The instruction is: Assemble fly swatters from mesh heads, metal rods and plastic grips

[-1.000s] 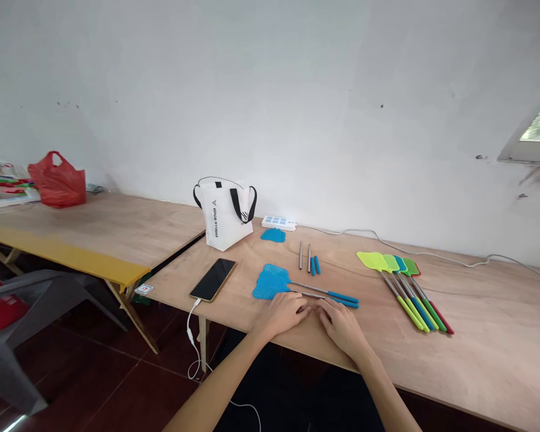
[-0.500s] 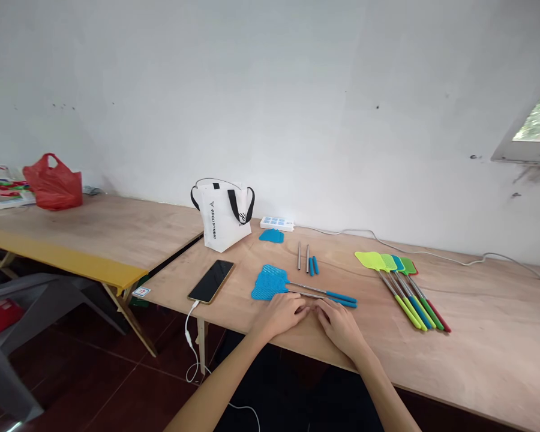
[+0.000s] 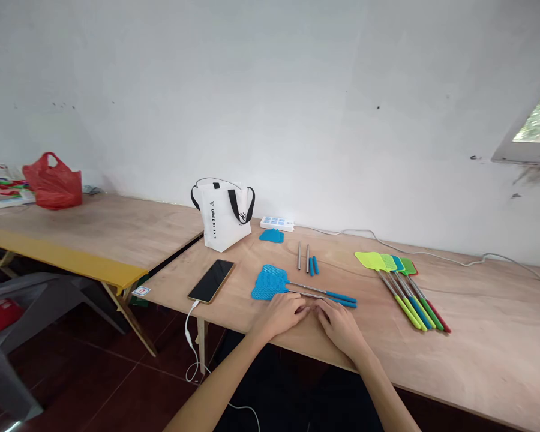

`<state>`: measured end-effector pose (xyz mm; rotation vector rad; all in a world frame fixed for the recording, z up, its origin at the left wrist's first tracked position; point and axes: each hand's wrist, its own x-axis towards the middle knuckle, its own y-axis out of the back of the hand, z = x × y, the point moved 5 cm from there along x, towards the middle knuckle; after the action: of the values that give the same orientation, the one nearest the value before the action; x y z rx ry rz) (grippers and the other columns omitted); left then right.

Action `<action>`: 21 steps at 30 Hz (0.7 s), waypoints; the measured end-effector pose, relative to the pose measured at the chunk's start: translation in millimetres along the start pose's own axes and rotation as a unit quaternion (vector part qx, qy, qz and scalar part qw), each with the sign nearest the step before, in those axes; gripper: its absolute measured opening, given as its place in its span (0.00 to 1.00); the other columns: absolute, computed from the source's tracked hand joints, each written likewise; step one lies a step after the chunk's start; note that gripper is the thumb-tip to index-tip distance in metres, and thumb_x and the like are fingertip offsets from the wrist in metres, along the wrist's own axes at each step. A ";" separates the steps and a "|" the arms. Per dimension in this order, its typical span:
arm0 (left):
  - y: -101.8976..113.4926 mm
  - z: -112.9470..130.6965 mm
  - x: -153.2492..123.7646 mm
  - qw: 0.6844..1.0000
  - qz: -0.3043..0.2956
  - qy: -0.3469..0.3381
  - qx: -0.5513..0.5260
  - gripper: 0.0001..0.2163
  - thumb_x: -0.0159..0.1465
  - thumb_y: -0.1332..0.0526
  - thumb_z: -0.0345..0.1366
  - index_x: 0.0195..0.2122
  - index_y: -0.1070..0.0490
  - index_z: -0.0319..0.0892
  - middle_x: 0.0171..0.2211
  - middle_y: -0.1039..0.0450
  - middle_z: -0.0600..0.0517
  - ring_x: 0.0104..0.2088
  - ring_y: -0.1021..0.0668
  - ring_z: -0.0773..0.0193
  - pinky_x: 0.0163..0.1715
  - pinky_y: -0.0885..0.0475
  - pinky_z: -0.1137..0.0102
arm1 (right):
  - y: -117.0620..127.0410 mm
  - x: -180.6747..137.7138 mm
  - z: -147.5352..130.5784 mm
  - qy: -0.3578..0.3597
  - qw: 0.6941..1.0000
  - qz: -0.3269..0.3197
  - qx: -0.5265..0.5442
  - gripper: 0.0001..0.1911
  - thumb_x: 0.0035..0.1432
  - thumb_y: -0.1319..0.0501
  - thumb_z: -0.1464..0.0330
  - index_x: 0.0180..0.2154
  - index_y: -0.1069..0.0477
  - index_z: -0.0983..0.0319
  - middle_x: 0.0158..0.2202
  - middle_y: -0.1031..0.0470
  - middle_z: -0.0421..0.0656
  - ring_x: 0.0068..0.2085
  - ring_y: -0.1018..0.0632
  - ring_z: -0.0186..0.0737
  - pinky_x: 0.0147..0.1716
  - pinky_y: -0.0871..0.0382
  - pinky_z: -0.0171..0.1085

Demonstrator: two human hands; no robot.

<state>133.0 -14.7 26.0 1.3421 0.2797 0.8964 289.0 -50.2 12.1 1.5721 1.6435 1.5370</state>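
Note:
My left hand (image 3: pixel 282 313) rests on the wooden table near its front edge, fingers loosely bent and holding nothing. Beside it lies my right hand (image 3: pixel 337 323), also relaxed on the tabletop with nothing in it. Just beyond both hands are two blue fly swatters (image 3: pixel 270 283), their heads overlapping at the left and their handles pointing right. The left fingertips partly cover the nearer metal shaft; whether they touch it I cannot tell. Farther back are two bare metal tubes (image 3: pixel 308 259), two short blue grips (image 3: pixel 314 266) and loose blue swatter heads (image 3: pixel 271 236).
Several assembled fly swatters (image 3: pixel 400 294) in mixed colours lie fanned out at the right. A phone (image 3: pixel 211 280) on a charging cable lies left, before a white bag (image 3: pixel 225 219). A power strip (image 3: pixel 276 224) sits by the wall. A red plastic bag (image 3: pixel 54 183) stands on the neighbouring table.

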 end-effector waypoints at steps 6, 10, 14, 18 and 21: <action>1.8 1.1 0.0 1.000 -0.005 0.006 -0.010 0.15 0.71 0.41 0.39 0.27 0.29 0.41 0.31 0.26 0.51 0.34 0.22 0.61 0.30 0.37 0.69 | 1.2 0.0 -1.0 0.003 1.000 0.005 0.003 0.16 0.69 0.53 0.70 0.40 0.27 0.55 0.41 0.21 0.43 0.42 0.21 0.44 0.42 0.31 0.40; 1.6 0.5 -0.3 1.000 -0.004 0.014 -0.012 0.14 0.71 0.40 0.39 0.28 0.28 0.42 0.31 0.26 0.52 0.34 0.22 0.61 0.31 0.37 0.69 | 1.9 0.3 -2.1 0.004 1.000 0.001 0.005 0.16 0.70 0.53 0.70 0.40 0.27 0.56 0.40 0.21 0.43 0.42 0.21 0.43 0.42 0.31 0.40; 0.6 -0.1 -0.2 1.000 0.001 0.009 -0.010 0.14 0.71 0.40 0.39 0.28 0.29 0.41 0.31 0.26 0.52 0.34 0.22 0.61 0.30 0.38 0.69 | 1.4 0.0 -1.9 0.002 1.000 0.002 0.002 0.16 0.70 0.53 0.69 0.40 0.27 0.56 0.41 0.21 0.42 0.42 0.21 0.43 0.42 0.31 0.40; 0.1 -0.5 0.2 1.000 -0.005 0.007 -0.015 0.14 0.71 0.41 0.39 0.27 0.29 0.41 0.31 0.26 0.52 0.34 0.22 0.61 0.30 0.38 0.69 | 0.2 -0.7 -1.3 0.007 1.000 0.014 -0.013 0.15 0.70 0.52 0.70 0.40 0.27 0.56 0.40 0.22 0.42 0.41 0.22 0.42 0.42 0.31 0.39; 0.7 -0.4 0.2 1.000 -0.010 0.007 -0.018 0.14 0.71 0.41 0.39 0.28 0.29 0.41 0.31 0.27 0.51 0.35 0.22 0.60 0.31 0.37 0.69 | 0.0 -1.4 -0.9 0.014 0.999 0.027 -0.035 0.15 0.69 0.52 0.71 0.42 0.26 0.56 0.40 0.24 0.43 0.42 0.23 0.42 0.42 0.31 0.39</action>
<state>132.6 -14.3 26.7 1.2984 0.2863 0.8905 288.7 -51.8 11.9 1.5764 1.5563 1.6326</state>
